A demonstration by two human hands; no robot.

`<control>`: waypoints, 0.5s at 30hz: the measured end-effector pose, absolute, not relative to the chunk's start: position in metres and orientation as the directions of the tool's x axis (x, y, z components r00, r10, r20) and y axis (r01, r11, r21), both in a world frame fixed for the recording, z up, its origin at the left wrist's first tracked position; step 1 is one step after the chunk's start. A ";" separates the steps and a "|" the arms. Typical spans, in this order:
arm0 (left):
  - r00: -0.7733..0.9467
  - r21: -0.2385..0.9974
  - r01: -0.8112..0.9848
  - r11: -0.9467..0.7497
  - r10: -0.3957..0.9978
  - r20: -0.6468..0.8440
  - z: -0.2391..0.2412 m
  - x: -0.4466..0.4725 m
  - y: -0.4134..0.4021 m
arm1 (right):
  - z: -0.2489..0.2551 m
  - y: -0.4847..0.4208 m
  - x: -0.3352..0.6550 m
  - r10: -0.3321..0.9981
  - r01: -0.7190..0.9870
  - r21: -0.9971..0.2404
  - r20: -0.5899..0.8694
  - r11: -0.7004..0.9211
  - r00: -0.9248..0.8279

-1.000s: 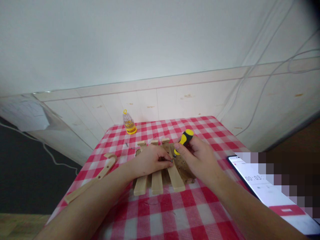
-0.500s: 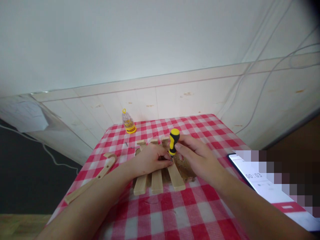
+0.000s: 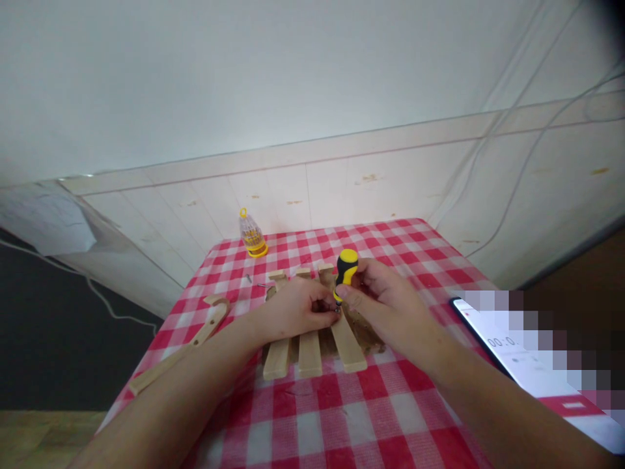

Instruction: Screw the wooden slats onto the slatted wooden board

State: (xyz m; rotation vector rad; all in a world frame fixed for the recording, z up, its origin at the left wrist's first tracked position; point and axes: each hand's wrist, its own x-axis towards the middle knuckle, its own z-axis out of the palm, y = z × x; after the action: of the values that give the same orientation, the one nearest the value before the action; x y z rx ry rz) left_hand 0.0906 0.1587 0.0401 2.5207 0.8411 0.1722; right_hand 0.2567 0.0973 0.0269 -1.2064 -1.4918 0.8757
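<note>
A slatted wooden piece (image 3: 310, 352) lies on the red-and-white checked tablecloth (image 3: 342, 417). My right hand (image 3: 385, 306) is closed around a short yellow-and-black screwdriver (image 3: 345, 268), held nearly upright with its tip down on a slat. My left hand (image 3: 293, 312) rests on the slats, its fingers pinched together right at the screwdriver's tip. What they pinch is too small to make out.
A curved wooden part (image 3: 188, 345) lies to the left on the cloth. A small clear container with a yellow base (image 3: 252, 236) stands at the far edge, with a few small screws (image 3: 256, 281) nearby. A phone (image 3: 527, 371) showing a timer lies to the right.
The screwdriver went from leaning to the right to nearly upright, and my right hand shifted its grip on the handle. The left hand stayed on the slats.
</note>
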 end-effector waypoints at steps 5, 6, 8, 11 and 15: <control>0.813 0.477 0.520 -0.709 0.582 -0.021 0.039 0.089 0.159 | 0.023 0.099 0.257 0.973 0.203 -0.952 0.232 0.230 -0.010; 0.812 0.481 0.520 -0.706 0.583 -0.021 0.039 0.089 0.159 | 0.023 0.100 0.257 0.971 0.196 -0.952 0.240 0.237 -0.008; 0.812 0.492 0.514 -0.703 0.584 -0.014 0.039 0.089 0.158 | 0.023 0.100 0.257 0.967 0.199 -0.948 0.253 0.249 -0.003; 0.814 0.507 0.506 -0.698 0.581 -0.012 0.039 0.090 0.158 | 0.025 0.099 0.258 0.966 0.201 -0.946 0.257 0.256 -0.021; 0.816 0.520 0.512 -0.683 0.576 -0.047 0.041 0.090 0.160 | 0.029 0.097 0.260 0.970 0.181 -0.954 0.232 0.241 -0.067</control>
State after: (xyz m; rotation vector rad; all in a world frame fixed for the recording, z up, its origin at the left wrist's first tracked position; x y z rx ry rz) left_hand 0.0901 0.1596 0.0410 2.4742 0.8035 0.1629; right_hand 0.2604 0.0974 0.0289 -1.1391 -1.4831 0.9653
